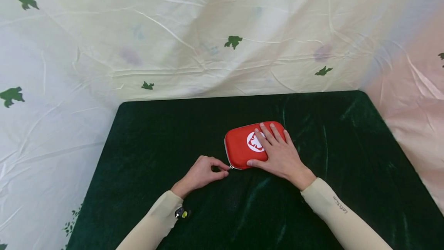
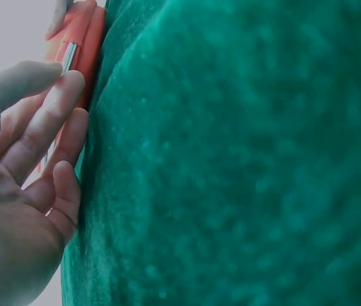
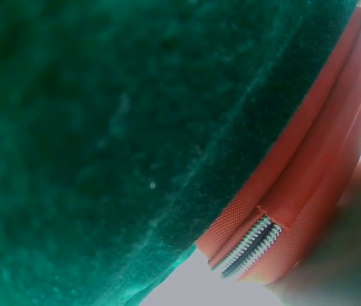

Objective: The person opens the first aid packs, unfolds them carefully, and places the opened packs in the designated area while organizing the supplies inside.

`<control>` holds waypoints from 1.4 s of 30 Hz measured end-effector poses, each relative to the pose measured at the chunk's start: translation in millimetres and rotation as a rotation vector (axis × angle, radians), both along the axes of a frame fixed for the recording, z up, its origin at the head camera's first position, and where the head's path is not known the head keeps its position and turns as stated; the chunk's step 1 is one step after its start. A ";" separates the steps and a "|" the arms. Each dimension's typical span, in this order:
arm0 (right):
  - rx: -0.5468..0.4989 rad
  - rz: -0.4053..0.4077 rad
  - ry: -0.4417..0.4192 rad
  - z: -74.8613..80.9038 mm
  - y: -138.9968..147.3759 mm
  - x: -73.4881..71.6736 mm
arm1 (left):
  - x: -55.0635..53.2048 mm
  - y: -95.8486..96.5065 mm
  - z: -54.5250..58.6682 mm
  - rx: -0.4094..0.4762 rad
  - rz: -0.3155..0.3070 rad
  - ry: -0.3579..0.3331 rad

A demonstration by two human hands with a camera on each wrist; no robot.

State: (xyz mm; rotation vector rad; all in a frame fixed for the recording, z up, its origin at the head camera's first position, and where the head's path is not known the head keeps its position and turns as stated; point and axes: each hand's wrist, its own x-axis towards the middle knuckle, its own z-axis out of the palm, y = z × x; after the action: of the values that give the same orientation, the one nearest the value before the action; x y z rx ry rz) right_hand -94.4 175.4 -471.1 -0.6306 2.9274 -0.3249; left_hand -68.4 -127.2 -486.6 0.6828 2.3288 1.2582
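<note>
A red zippered case (image 1: 239, 147) with a white round emblem and cross-like mark lies on the dark green cloth. Its silver zipper pull (image 1: 231, 167) sits at the near left corner, pinched between the thumb and fingertips of my left hand (image 1: 202, 173). My right hand (image 1: 282, 157) rests on the case's right part with fingers spread, covering some of the emblem. In the right wrist view, two rows of silver zipper teeth (image 3: 252, 247) show with a dark gap between them, at the end of the zip. The left wrist view shows the case's side (image 2: 90, 48) beyond my left fingers.
Green velvety cloth covers the table (image 1: 166, 126), whose far edge runs behind the case. A pale curtain (image 1: 194, 41) with green leaf and bird shapes hangs at the back and sides. There is a dark watch-like object (image 1: 182, 213) at my left cuff.
</note>
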 end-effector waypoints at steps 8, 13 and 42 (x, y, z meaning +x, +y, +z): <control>-0.001 0.005 -0.003 0.0 0.0 0.5 | 1.5 5.5 -2.2 0.020 -0.047 -0.013; -0.005 0.006 -0.001 0.4 -0.2 0.8 | -0.6 6.2 -13.4 0.094 -0.100 0.028; -0.017 0.005 -0.018 1.9 0.9 0.9 | 2.3 14.7 5.3 0.007 -0.152 0.055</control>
State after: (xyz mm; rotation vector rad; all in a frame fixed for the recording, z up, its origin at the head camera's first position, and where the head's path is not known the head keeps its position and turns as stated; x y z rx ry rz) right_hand -93.5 176.2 -469.1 -0.6345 2.9086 -0.3532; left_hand -66.1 -112.5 -481.3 0.8888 2.2690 1.1940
